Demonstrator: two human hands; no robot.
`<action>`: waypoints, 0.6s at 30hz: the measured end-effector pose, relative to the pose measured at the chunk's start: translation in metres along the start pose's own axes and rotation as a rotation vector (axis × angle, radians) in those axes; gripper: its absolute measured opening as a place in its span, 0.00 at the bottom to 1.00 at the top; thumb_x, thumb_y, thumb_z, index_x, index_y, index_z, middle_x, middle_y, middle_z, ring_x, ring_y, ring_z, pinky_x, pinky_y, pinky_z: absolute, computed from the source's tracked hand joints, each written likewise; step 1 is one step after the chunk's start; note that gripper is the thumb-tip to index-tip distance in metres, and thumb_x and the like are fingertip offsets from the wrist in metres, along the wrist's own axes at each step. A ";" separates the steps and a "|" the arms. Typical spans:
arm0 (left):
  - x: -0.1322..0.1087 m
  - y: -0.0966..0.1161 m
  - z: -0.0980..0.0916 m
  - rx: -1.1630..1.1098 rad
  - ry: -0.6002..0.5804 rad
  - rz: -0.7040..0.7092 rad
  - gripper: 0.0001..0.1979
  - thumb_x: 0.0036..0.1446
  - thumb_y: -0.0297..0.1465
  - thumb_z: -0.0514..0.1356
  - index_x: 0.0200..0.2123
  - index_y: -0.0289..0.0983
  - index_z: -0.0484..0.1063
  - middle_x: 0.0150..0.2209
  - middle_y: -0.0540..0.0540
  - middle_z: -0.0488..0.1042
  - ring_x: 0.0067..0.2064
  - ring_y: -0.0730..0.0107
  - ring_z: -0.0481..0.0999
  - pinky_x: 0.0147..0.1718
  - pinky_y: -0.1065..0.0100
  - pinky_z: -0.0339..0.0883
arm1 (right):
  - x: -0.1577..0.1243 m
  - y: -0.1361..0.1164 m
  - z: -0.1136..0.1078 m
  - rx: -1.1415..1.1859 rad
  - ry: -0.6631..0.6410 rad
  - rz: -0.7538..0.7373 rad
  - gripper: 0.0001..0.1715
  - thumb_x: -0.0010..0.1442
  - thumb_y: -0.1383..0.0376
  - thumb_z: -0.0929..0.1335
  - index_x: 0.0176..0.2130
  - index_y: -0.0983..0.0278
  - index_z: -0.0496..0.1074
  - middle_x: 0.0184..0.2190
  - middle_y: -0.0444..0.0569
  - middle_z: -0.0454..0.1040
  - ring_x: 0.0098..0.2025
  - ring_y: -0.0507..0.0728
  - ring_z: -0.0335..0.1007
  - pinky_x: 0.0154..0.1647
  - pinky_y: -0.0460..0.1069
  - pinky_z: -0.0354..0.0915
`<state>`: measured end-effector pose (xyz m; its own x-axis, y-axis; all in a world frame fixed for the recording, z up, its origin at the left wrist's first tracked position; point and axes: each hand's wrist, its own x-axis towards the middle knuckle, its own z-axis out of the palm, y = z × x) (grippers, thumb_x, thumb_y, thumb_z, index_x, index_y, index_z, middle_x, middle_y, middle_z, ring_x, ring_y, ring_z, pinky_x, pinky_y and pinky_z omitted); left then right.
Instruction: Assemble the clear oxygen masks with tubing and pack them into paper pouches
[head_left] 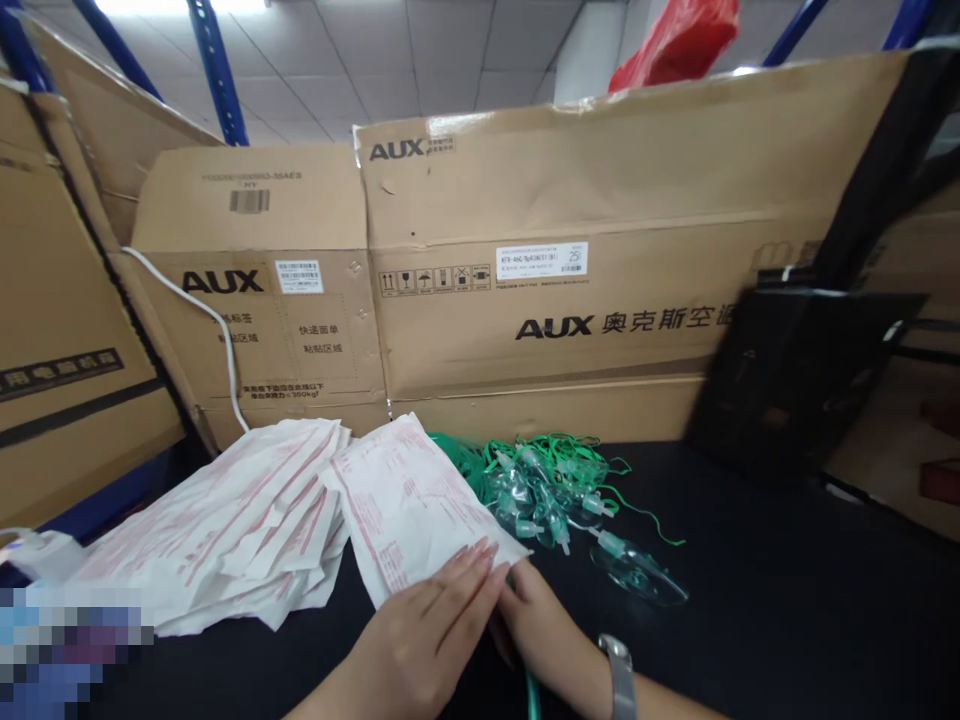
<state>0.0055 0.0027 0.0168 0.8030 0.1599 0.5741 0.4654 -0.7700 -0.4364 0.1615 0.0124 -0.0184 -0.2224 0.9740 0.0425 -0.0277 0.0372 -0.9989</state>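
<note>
A white paper pouch [420, 500] with red print lies tilted in front of me. My left hand [435, 625] grips its near right end, fingers together across the top and the thumb out of sight. Close against that end is my right hand [544, 615], closed, its fingertips partly hidden by the pouch and the left hand. A bit of green shows at its fingers, and a green tube [533, 695] hangs below it. Beyond the hands lies a pile of clear green oxygen masks [540, 490] with green straps. One mask [641, 572] lies apart, nearer me.
A stack of similar printed pouches [232, 510] spreads on the left of the black table [750, 620]. A tall cardboard wall [600, 200] closes the back. A black box [795, 380] stands at the right rear. A white cable [217, 310] hangs at the left.
</note>
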 end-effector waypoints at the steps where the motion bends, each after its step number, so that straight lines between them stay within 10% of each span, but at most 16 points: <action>1: 0.002 -0.001 -0.004 0.017 -0.044 -0.005 0.20 0.57 0.18 0.42 0.52 0.24 0.60 0.52 0.36 0.67 0.57 0.61 0.60 0.49 0.68 0.64 | 0.001 -0.001 -0.001 -0.019 0.017 0.016 0.15 0.55 0.56 0.62 0.34 0.66 0.65 0.14 0.37 0.61 0.11 0.45 0.53 0.09 0.39 0.51; 9: -0.005 -0.002 -0.016 -0.027 -0.135 -0.013 0.21 0.58 0.19 0.43 0.54 0.24 0.56 0.54 0.35 0.65 0.57 0.63 0.59 0.48 0.70 0.66 | -0.001 -0.012 -0.012 -0.220 -0.079 -0.037 0.12 0.55 0.61 0.63 0.37 0.65 0.69 0.12 0.37 0.64 0.11 0.47 0.56 0.11 0.42 0.54; 15: -0.012 0.002 -0.004 -0.107 -0.031 -0.069 0.20 0.58 0.19 0.42 0.54 0.24 0.57 0.53 0.38 0.67 0.57 0.66 0.59 0.49 0.70 0.65 | -0.009 -0.038 -0.029 -0.559 -0.223 -0.267 0.13 0.56 0.63 0.62 0.38 0.63 0.72 0.35 0.49 0.75 0.40 0.59 0.69 0.46 0.53 0.60; 18: -0.012 0.005 -0.002 -0.113 0.006 -0.095 0.20 0.59 0.21 0.44 0.55 0.25 0.55 0.54 0.40 0.66 0.57 0.67 0.59 0.49 0.71 0.65 | -0.006 -0.046 -0.034 -0.660 -0.264 -0.157 0.13 0.57 0.62 0.61 0.39 0.63 0.70 0.25 0.45 0.74 0.28 0.56 0.70 0.37 0.50 0.64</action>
<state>-0.0027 -0.0040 0.0095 0.7550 0.2321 0.6133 0.4942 -0.8162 -0.2995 0.1973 0.0120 0.0265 -0.4944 0.8628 0.1059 0.4963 0.3802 -0.7805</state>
